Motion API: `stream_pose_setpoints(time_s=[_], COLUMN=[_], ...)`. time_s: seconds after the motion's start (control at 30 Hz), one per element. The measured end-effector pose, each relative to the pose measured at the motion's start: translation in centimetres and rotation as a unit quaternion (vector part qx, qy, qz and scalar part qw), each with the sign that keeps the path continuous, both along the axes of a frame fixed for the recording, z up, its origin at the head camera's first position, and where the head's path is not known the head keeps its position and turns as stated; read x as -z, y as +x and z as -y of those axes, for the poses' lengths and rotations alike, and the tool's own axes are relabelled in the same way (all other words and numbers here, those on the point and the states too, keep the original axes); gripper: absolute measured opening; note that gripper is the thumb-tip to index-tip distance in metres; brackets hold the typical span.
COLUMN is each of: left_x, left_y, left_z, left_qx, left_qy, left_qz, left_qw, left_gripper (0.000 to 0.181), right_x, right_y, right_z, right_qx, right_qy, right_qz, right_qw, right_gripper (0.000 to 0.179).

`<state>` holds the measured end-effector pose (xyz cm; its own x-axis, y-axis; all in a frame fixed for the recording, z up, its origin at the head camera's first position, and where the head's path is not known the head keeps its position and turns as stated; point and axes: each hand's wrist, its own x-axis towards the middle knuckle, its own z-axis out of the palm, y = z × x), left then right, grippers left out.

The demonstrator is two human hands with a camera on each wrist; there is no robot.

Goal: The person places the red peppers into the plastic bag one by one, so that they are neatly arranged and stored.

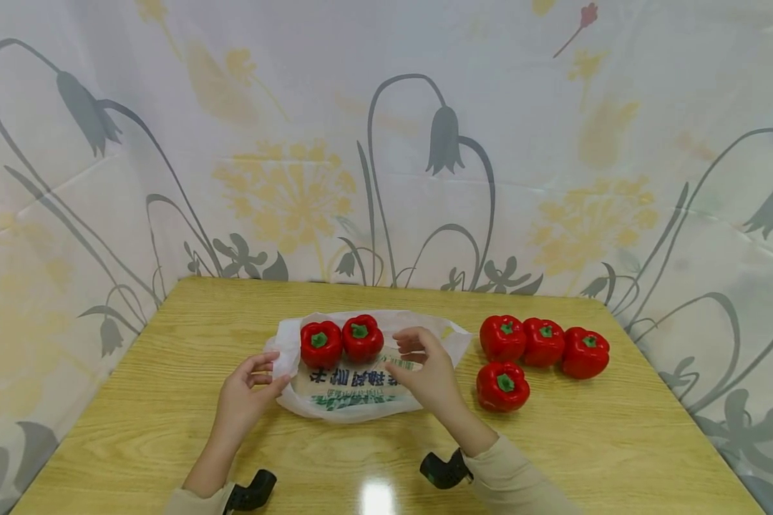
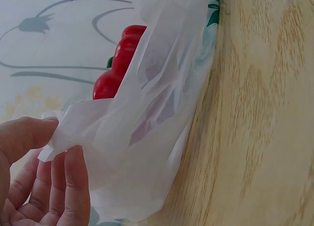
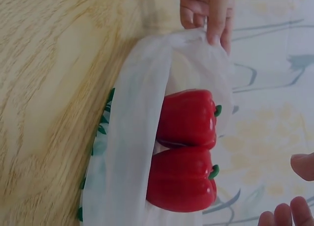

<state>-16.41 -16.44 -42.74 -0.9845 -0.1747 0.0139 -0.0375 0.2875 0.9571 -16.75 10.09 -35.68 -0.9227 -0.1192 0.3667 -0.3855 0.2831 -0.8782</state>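
Observation:
A white translucent plastic bag (image 1: 399,409) with dark lettering and green leaf print lies on the table. Two red bell peppers (image 1: 325,350) with green stems sit side by side in its mouth, the second pepper (image 1: 367,345) on the right. My left hand (image 1: 243,393) pinches the bag's left edge between thumb and fingers; the left wrist view shows the bunched plastic (image 2: 68,132) in that pinch. Over the bag's right part hovers my right hand (image 1: 430,375), fingers spread and loosely bent around nothing, apart from the peppers.
To the right, a row of three red bell peppers (image 1: 543,343) stands on the wooden table (image 1: 167,400), with another pepper (image 1: 502,387) in front of them. Behind the table hangs a flower-patterned cloth (image 1: 335,107). Black wrist mounts (image 1: 444,471) sit on both forearms.

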Motion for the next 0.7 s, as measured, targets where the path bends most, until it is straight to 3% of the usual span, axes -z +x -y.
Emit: stream_pose_setpoints(time_s=[0.43, 0.7], left_x=[0.2, 0.1], left_y=[-0.1, 0.0], left_z=[0.1, 0.0], left_qx=[-0.003, -0.002], left_qy=[-0.003, -0.001], left_qz=[0.005, 0.006], left_qw=[1.0, 1.0], left_gripper=[0.043, 0.043], right_x=[0.2, 2.8], right_y=[0.4, -0.5], right_z=[-1.6, -3.5], right_qx=[0.017, 0.034], right_qy=[-0.007, -0.004], right_qz=[-0.012, -0.007], right_qw=[0.9998, 0.9994], right_gripper=[0.034, 0.036])
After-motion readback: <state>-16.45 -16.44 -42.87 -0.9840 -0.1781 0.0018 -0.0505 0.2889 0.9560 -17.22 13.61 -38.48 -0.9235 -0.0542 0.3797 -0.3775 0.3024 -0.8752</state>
